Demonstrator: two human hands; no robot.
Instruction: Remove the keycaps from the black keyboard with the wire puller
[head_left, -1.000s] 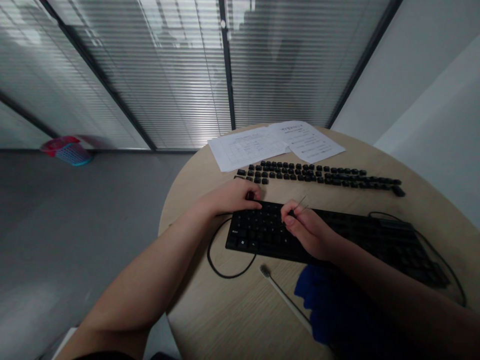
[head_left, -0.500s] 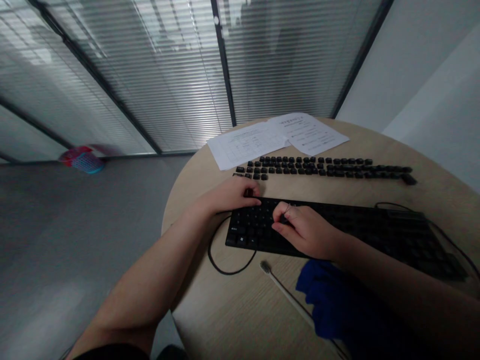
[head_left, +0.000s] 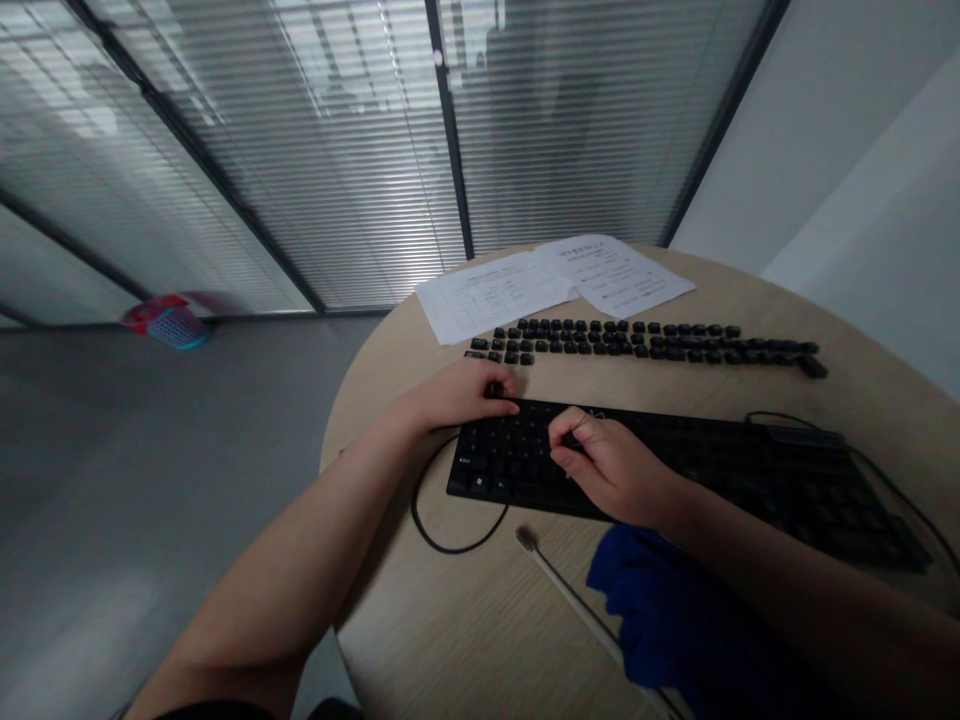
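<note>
A black keyboard (head_left: 675, 445) lies across the round table. My left hand (head_left: 472, 390) is at its far left corner, thumb on the top and curled fingers at the back edge, gripping it. Over the left-hand keys is my right hand (head_left: 607, 460), closed in a pinch around a thin wire keycap puller (head_left: 596, 414). Only bits of its wire show; the fingers hide the rest. Behind the keyboard, loose black keycaps (head_left: 615, 348) are laid out in rows. A toothbrush (head_left: 570, 595) with a pale handle and dark bristles rests in front, beside a crumpled blue cloth (head_left: 637, 600).
Two printed sheets of paper (head_left: 502, 290) lie at the table's far side. The black cable (head_left: 439, 545) loops out at the keyboard's left. A red and blue basket (head_left: 176, 325) stands on the floor by the blinds (head_left: 360, 200).
The view has shifted slightly. My right hand has moved a little to the right and down over the keys, its fingers still pinched. My left hand stays at the keyboard's corner.
</note>
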